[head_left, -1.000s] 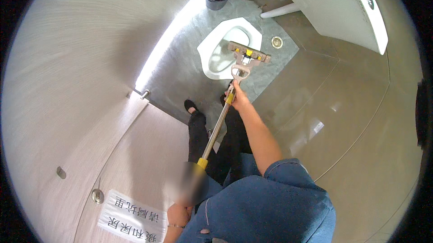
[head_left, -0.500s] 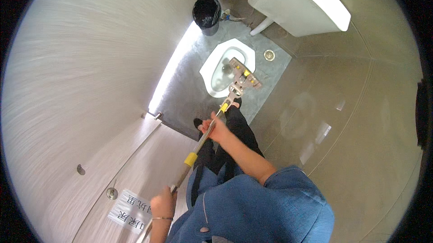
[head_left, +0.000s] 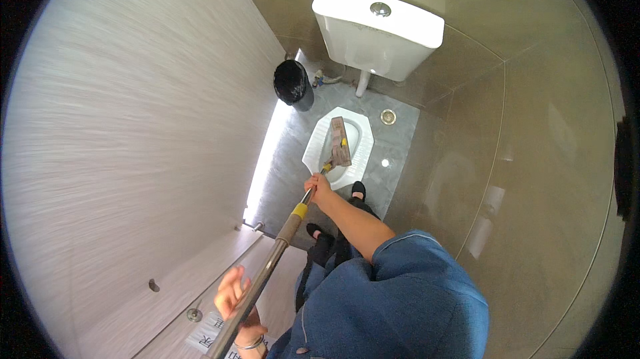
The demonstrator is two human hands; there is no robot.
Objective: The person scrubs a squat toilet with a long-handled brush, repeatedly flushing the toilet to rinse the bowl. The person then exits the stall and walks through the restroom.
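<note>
My right hand is wrapped round the lower metal pole of a flat-headed mop, close above its head. The long pole slants from the lower left up to the squat toilet. Over the bowl sits the grey-brown mop head with a yellow part, hiding some of the basin; whether it touches the porcelain I cannot tell. My left hand is open beside the pole's upper end, fingers spread and raised, with the pole crossing in front of the palm.
A white cistern hangs on the far tiled wall. Left of the toilet stands a black-lined bin; a round floor drain lies to its right. A pale partition and a door with a latch knob close the left side.
The mop head has turned and swung over the middle of the bowl. My left hand has loosened from the pole and spread its fingers. The view has shifted, bringing the whole cistern in.
</note>
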